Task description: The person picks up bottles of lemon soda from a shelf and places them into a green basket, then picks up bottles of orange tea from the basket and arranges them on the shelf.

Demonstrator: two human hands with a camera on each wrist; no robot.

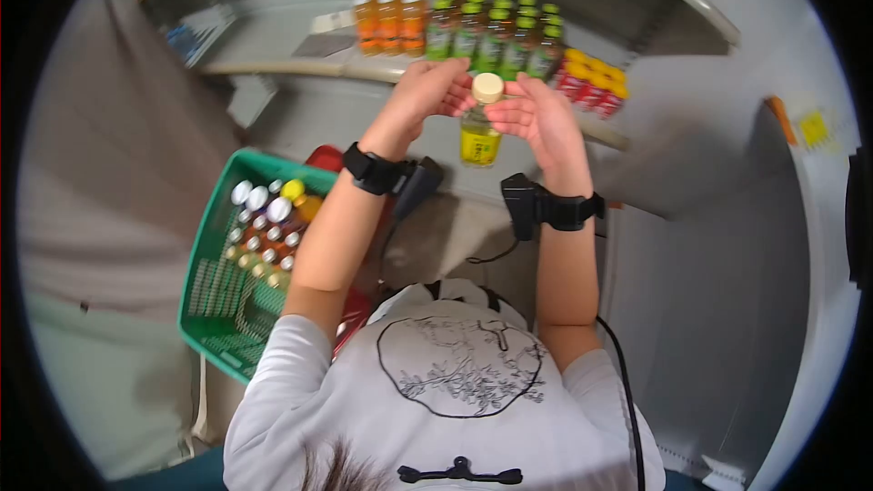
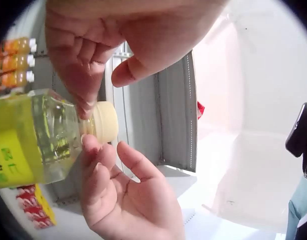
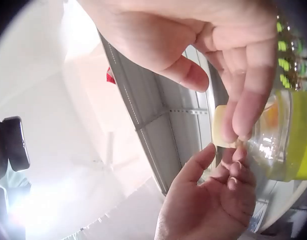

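So the bottle (image 1: 478,141) is right between the two hands, and it's really just fingertips doing the work. Left hand (image 1: 435,91) on one side, right hand (image 1: 543,118) on the other, fingertips meeting at the neck (image 2: 89,126) just under the cream cap (image 1: 487,87). Neither hand is wrapped around it: fingers loosely extended, both thumbs standing clear of the bottle. Cap pokes up above the fingertips, yellow-labelled body hangs below them, pretty much upright. Straight past the grip are the green-capped bottles (image 1: 496,32), with orange drinks (image 1: 390,23) beyond the left hand and red-and-yellow items (image 1: 591,82) beyond the right. The green basket (image 1: 207,236) sits lower, off to the grip's left.
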